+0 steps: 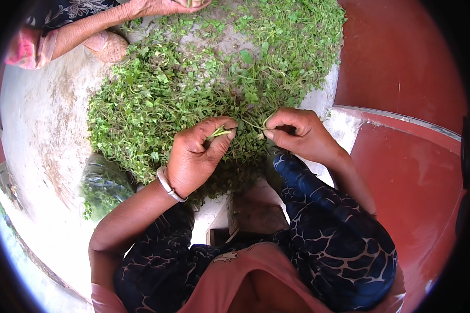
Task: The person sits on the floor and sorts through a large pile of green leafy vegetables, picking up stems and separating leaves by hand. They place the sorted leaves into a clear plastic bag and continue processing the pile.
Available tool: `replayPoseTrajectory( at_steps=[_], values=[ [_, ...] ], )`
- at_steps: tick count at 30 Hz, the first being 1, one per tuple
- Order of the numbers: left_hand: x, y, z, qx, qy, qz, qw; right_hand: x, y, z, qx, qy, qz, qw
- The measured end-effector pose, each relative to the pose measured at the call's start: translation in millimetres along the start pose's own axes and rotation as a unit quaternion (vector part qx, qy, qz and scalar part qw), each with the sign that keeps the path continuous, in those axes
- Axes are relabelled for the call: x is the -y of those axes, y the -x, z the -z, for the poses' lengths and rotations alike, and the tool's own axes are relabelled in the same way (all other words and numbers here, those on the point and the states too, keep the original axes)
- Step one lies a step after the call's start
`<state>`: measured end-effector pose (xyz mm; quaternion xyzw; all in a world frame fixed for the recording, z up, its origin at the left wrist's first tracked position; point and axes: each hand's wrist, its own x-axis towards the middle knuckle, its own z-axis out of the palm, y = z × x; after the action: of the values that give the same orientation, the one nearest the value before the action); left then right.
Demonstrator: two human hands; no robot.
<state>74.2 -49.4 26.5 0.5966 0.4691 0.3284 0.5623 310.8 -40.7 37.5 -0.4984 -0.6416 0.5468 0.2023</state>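
Note:
A wide heap of leafy green herbs (pixel 156 99) lies spread on the pale floor in front of me. Over its near edge, my left hand (pixel 198 154) pinches a few green stems (pixel 219 132) between thumb and fingers; a light bangle circles that wrist. My right hand (pixel 300 135) is closed, thumb against forefinger, on the end of a thin herb stem (pixel 253 125). This stem stretches across the small gap toward my left fingertips. The hands are a short way apart, above the leaves.
At the upper left, another person's hand (pixel 188 5) is over the far side of the heap, near that person's foot (pixel 108 47). A clear plastic bag of greens (pixel 104 185) stands left of my knee. Red floor (pixel 402 68) with a raised edge lies to the right.

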Motion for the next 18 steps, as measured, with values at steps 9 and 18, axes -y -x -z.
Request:
replayPoseTrajectory(
  at_steps=[9, 18],
  values=[
    [20, 9, -5, 0.067, -0.166, -0.113, 0.977, -11, 12, -15, 0.072, 0.079, 0.074, 0.991],
    [27, 10, -18, 0.111, -0.305, -0.283, 0.903, -15, 18, -20, 0.123, 0.08, 0.03, 0.989]
  ],
)
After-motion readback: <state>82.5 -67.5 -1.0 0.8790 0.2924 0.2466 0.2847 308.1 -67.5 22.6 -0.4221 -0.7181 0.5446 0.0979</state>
